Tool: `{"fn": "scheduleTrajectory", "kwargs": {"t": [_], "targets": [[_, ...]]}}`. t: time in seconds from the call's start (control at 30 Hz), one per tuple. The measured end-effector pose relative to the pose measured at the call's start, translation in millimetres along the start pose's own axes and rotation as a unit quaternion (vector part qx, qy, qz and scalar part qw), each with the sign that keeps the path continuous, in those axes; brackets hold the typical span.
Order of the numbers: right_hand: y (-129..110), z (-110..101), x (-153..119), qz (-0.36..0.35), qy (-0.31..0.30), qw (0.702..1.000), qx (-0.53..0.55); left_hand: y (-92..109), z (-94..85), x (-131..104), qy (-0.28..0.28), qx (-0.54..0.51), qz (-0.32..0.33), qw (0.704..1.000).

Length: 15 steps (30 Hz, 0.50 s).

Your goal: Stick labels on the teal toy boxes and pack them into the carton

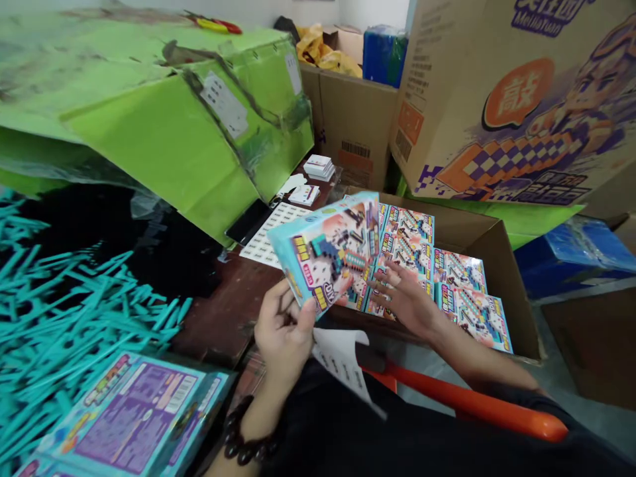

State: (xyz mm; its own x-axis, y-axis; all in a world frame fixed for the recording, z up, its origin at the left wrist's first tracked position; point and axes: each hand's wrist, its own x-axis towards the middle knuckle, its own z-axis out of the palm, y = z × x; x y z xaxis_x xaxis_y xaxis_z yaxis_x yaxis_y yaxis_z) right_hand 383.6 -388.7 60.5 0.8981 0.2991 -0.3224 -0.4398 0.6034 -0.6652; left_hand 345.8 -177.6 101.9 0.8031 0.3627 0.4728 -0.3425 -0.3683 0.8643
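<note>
Clamped in the left hand (285, 328) by its lower corner, with thumb on the printed front: teal-edged box (335, 252), raised at a tilt and seen against the near left end of an open carton (467, 228). Hanging curled just below the same hand: printed label sheet (340, 361); pinched or merely trailing, impossible to tell. Spread loosely, apart from the left hand and with nothing in its grasp: right hand (410, 298), over the packed boxes (410, 225) in the carton; contact with them impossible to confirm.

Chief hazard, by judgement: slipping or pivoting of the raised box, from support at only 1 corner. Second hazard: creasing or dropping of the label sheet, from crowding of 2 items at 1 hand. Third: scuffing or denting of a box corner, from lowering at this tilt onto the packed boxes or carton edge. Possible also: snagging of the sheet on the orange bar (472, 391) just beside it.

At left, on the table (213, 324): loose teal sticks (109, 311), prone to scattering if knocked, and near them, at lower left, other boxes (134, 417) with a purple panel uppermost.
</note>
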Motion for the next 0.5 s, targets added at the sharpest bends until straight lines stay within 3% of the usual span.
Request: {"fn": "scheduleTrajectory", "kwargs": {"t": [0.07,0.13,0.23,0.3,0.4,0.5], "targets": [[6,4,-1,0.073,-0.068,0.993,0.061,-12,12.7,-5,0.012,-0.080,-0.033,0.996],[14,10,0,0.076,-0.112,0.986,0.093,-22,25.0,-14,-0.024,-0.124,-0.067,0.990],[20,13,11,-0.001,-0.080,0.992,0.101,-32,35.2,-27,-0.123,-0.129,-0.092,0.980],[9,2,23,-0.047,-0.028,0.996,0.077,-33,35.6,-32,-0.167,-0.088,-0.080,0.979],[-41,-43,34,-0.142,0.047,0.988,-0.027,-30,27.7,-31,-0.189,-0.008,-0.051,0.981],[-118,-120,20,-0.292,0.111,0.922,-0.228,-25,10.8,-26,-0.146,0.062,-0.061,0.985]]}}
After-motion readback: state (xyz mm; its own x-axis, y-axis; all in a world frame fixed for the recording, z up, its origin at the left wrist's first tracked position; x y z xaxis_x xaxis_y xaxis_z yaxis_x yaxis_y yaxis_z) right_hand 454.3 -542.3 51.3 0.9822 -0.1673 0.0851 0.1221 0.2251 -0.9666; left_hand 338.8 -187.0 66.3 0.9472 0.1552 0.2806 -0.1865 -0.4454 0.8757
